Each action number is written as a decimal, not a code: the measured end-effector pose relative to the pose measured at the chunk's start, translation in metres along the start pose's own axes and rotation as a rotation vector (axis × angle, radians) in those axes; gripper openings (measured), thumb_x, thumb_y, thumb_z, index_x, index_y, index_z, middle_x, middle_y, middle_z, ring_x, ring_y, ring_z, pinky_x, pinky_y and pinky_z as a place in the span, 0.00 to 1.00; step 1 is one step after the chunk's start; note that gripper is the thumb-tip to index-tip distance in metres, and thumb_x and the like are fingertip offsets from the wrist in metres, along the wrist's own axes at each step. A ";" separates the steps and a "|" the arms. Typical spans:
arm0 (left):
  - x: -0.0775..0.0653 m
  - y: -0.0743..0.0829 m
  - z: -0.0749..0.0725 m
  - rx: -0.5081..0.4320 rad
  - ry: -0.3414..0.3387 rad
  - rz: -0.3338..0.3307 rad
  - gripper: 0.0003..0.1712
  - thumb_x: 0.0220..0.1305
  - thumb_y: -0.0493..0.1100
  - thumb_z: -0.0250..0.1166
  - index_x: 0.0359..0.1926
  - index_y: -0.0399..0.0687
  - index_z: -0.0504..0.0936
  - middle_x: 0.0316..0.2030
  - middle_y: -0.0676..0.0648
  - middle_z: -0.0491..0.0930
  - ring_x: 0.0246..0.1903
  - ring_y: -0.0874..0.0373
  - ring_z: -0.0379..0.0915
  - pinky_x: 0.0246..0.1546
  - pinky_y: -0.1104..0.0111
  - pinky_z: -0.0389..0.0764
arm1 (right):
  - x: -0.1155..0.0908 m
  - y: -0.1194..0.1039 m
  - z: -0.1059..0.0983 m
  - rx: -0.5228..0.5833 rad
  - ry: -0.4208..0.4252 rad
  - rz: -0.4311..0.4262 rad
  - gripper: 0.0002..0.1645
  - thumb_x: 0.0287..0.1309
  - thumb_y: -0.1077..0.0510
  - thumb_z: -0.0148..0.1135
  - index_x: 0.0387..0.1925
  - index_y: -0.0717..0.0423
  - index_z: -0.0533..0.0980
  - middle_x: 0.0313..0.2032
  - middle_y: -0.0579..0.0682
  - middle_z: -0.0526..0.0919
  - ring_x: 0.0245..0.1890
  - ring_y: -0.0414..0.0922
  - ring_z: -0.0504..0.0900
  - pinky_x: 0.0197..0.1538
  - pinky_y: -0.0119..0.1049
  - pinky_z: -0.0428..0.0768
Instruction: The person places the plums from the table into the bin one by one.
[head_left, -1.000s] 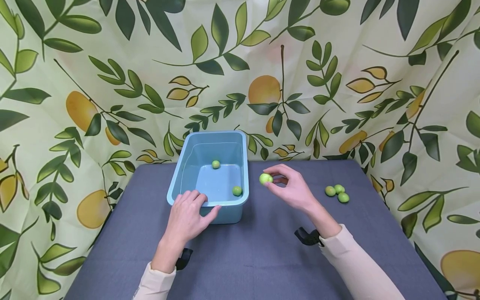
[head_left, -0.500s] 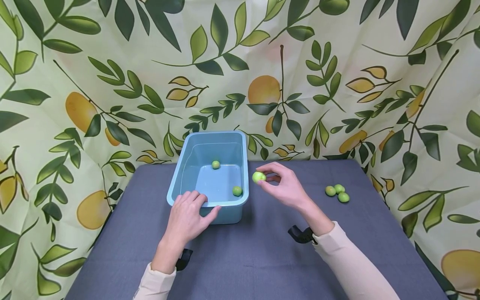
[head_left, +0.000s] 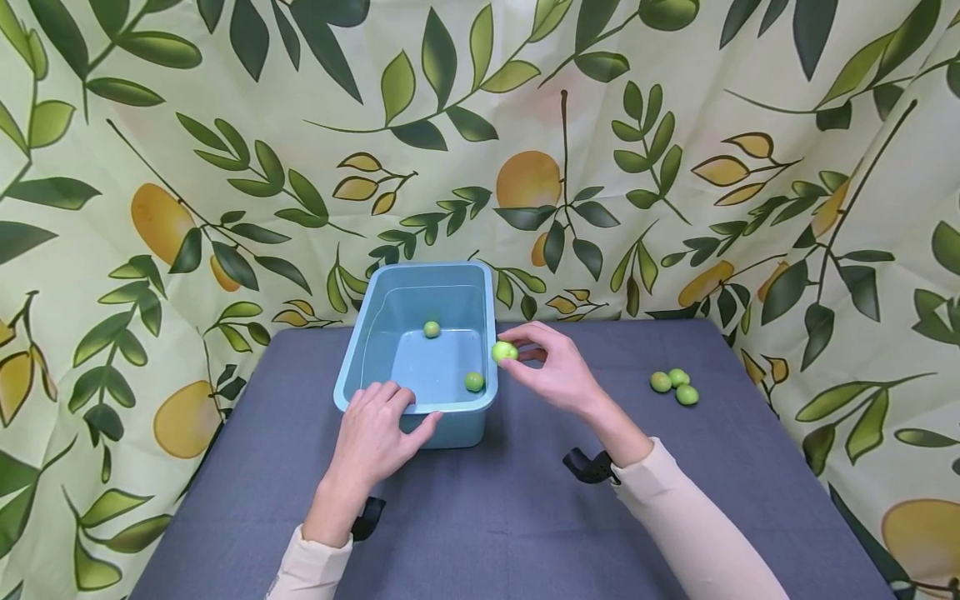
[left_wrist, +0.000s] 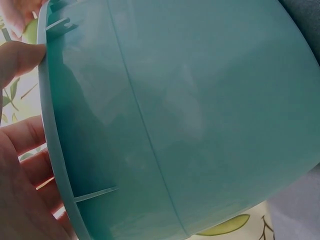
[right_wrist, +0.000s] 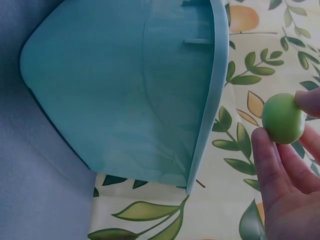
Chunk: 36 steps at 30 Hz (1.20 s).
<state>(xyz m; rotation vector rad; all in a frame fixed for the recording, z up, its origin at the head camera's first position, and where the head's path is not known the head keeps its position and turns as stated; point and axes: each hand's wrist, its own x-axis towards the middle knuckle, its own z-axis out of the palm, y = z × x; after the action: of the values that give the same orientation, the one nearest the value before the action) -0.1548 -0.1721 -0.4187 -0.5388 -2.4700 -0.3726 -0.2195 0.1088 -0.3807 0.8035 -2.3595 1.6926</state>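
In the head view my right hand [head_left: 558,371] pinches a small smooth green fruit [head_left: 505,352] between thumb and fingertips. The fruit overlaps the right rim of a light-blue plastic tub [head_left: 489,308]. From the right wrist, the same green fruit [right_wrist: 283,118] shows beyond the tub's rim, level with its upper edge. My left hand [head_left: 375,433] grips the tub's near rim, its fingertips bent over the edge and the thumb lying along it. Inside the tub lie two more green fruits, one toward the back [head_left: 432,329] and one by the right wall [head_left: 474,382].
Several green fruits [head_left: 678,379] sit close together on the dark blue-grey cloth [head_left: 540,517] at the right. A leaf-and-fruit patterned curtain [head_left: 450,167] hangs behind and along both sides of the table. A black strap [head_left: 588,467] is on my right wrist.
My right hand has moved left with the green fruit, from beside the tub to its right rim. The left hand, the tub and the other fruits have stayed put.
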 end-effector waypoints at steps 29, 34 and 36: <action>0.000 0.000 0.001 0.021 0.009 0.016 0.21 0.52 0.56 0.76 0.28 0.44 0.82 0.26 0.50 0.75 0.26 0.53 0.68 0.29 0.63 0.67 | 0.013 -0.005 0.026 -0.072 -0.042 -0.055 0.19 0.59 0.62 0.70 0.52 0.61 0.82 0.47 0.51 0.82 0.43 0.46 0.84 0.49 0.38 0.83; 0.000 0.000 0.000 0.020 0.006 0.014 0.21 0.52 0.57 0.75 0.28 0.44 0.82 0.26 0.50 0.75 0.26 0.53 0.68 0.29 0.62 0.67 | 0.013 -0.004 0.025 -0.061 -0.049 -0.051 0.18 0.58 0.63 0.70 0.51 0.60 0.82 0.48 0.51 0.82 0.43 0.48 0.85 0.49 0.37 0.83; 0.000 0.000 0.000 0.017 0.005 0.014 0.21 0.52 0.57 0.75 0.28 0.44 0.82 0.25 0.50 0.75 0.26 0.53 0.68 0.29 0.62 0.67 | 0.012 -0.003 0.024 -0.058 -0.053 -0.046 0.18 0.58 0.63 0.70 0.51 0.60 0.82 0.48 0.51 0.82 0.42 0.47 0.86 0.50 0.36 0.83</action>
<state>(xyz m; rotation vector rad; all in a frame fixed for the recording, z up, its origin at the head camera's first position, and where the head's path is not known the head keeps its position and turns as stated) -0.1547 -0.1719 -0.4193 -0.5472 -2.4616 -0.3466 -0.2232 0.0820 -0.3819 0.8959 -2.3930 1.5971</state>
